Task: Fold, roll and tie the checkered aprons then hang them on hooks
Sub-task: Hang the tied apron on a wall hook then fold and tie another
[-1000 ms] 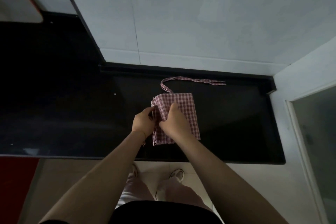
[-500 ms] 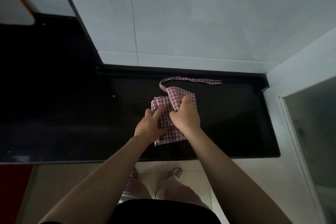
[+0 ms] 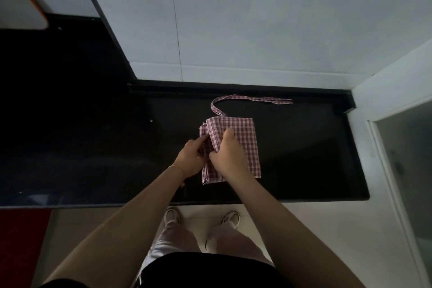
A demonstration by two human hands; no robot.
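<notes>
Lying folded on the counter [image 3: 304, 159], strap [image 3: 252, 98] trailing far right, the apron [image 3: 243, 138] is being pinched along its left edge by the left hand [image 3: 190, 159] and right hand [image 3: 228, 156], its light, limp cloth probably needing grips at folded edges.
</notes>
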